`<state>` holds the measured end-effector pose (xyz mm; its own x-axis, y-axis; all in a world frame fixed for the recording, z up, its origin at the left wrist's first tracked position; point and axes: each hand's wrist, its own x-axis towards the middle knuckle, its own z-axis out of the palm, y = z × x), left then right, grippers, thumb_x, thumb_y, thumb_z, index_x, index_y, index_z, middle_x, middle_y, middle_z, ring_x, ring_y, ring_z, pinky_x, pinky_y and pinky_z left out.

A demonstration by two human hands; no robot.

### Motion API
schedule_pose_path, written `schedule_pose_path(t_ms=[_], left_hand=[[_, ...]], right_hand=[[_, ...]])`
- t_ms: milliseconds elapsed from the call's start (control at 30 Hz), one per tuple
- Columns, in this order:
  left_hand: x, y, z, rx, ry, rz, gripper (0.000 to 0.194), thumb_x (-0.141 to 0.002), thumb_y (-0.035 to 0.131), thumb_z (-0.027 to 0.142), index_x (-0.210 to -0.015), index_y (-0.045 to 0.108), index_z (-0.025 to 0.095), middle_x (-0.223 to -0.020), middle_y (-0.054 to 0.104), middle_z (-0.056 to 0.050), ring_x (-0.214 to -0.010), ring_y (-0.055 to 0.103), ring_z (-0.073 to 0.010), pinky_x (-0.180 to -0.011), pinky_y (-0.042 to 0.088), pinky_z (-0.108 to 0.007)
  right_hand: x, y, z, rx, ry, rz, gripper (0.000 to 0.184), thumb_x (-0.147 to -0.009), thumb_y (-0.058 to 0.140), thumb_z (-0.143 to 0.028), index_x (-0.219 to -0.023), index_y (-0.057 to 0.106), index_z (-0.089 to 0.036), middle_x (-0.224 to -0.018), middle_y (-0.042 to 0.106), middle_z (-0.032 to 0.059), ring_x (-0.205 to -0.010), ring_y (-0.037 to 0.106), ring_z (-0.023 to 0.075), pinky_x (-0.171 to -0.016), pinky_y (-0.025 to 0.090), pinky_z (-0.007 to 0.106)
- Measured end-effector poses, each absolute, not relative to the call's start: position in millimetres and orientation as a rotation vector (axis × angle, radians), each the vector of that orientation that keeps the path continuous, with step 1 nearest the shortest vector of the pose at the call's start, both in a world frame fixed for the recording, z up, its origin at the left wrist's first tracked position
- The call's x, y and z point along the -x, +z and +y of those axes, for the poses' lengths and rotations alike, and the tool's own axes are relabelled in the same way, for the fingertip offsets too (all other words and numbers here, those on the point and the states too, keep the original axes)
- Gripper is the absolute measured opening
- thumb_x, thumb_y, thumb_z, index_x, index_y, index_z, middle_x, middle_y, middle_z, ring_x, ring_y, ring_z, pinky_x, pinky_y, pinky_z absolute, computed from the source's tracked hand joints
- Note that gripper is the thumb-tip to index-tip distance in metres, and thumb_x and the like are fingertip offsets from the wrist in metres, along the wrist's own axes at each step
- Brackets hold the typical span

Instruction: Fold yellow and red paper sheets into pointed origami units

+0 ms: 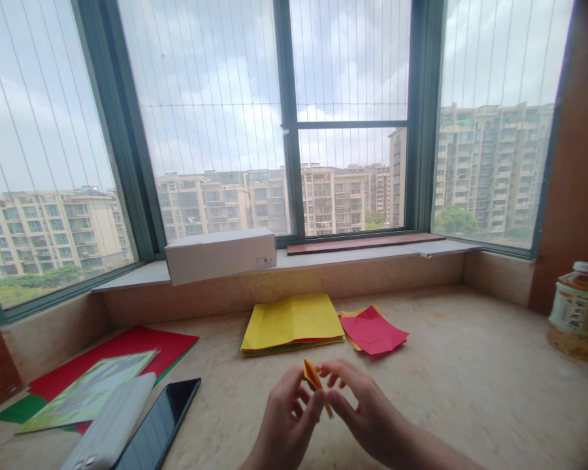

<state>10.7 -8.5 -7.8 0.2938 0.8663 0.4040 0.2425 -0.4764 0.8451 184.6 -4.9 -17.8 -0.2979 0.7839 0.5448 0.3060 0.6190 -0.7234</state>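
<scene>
Window ledge behind, counter before it.
On the ledge, the box sits left and the board right. On the counter, the stack lies mid-way, small sheets just right of it, the bottle far right. The folded paper is in front of the stack. At left, the card lies on large sheets, a case overlaps its front edge, and the phone is right of the case.

Head view: looked forward and down from the wearer's head.
Left hand, right hand: sat near, low in view.
Window: faced it, farther off.
</scene>
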Motion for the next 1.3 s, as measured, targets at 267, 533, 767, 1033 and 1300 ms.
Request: schedule_pose_path(t_ms=[267, 533, 767, 1033, 1300], left_hand=[[-14.0, -12.6, -5.6, -1.768, 1.222, 0.930, 0.041, -0.088, 0.058, 0.052, -0.110, 0.066, 0.018, -0.097, 0.055, -0.007, -0.069, 0.058, -0.0143, -0.044, 0.048, -0.019], [-15.6, -3.8, -3.2, -1.404, 1.250, 0.790, 0.053, -0.091, 0.054, 0.047, -0.134, 0.046, 0.017, -0.087, 0.061, -0.005, -0.061, 0.057, -0.0119, -0.046, 0.048, -0.020], [-15.5, -11.2, 2.1, -1.439, 1.293, 0.784, 0.055, -0.095, 0.049, 0.043, -0.143, 0.038, 0.018, -0.108, 0.065, -0.011, -0.075, 0.063, -0.0160, -0.059, 0.053, -0.026], [-13.2, -13.0, -0.3, -1.630, 1.262, 1.050, 0.054, -0.091, 0.058, 0.041, -0.136, 0.050, 0.013, -0.137, 0.054, -0.016, -0.126, 0.051, -0.0279, -0.111, 0.035, -0.042], [-14.1, -10.1, 7.1, -1.376, 1.328, 0.864, 0.053, -0.093, 0.051, 0.049, -0.127, 0.056, 0.009, -0.114, 0.067, -0.015, -0.103, 0.064, -0.0260, -0.092, 0.049, -0.038]], right_hand=[[-186.3, -12.6, -5.1, 0.788, 0.569, -1.919, 0.026, -0.096, 0.053, -0.037, -0.110, 0.068, -0.020, -0.094, 0.073, 0.0068, -0.080, 0.066, 0.0179, -0.075, 0.052, 0.029], [-190.9, -18.0, -2.1, 0.938, 0.528, -1.686, 0.031, -0.096, 0.047, -0.036, -0.117, 0.061, -0.016, -0.077, 0.069, 0.0045, -0.065, 0.063, 0.0154, -0.059, 0.051, 0.026], [-189.1, -18.1, -2.3, 1.000, 0.606, -1.677, 0.043, -0.097, 0.046, -0.044, -0.131, 0.056, -0.021, -0.103, 0.069, 0.0095, -0.079, 0.066, 0.0174, -0.056, 0.052, 0.024], [-185.4, -14.0, -9.4, 0.990, 0.892, -1.803, 0.041, -0.093, 0.056, -0.046, -0.119, 0.062, -0.016, -0.099, 0.071, 0.0085, -0.081, 0.066, 0.0179, -0.068, 0.054, 0.029], [-190.7, -18.3, -4.6, 0.833, 0.972, -1.626, 0.036, -0.093, 0.056, -0.031, -0.128, 0.058, -0.022, -0.114, 0.062, 0.0083, -0.090, 0.065, 0.0168, -0.076, 0.057, 0.030]])
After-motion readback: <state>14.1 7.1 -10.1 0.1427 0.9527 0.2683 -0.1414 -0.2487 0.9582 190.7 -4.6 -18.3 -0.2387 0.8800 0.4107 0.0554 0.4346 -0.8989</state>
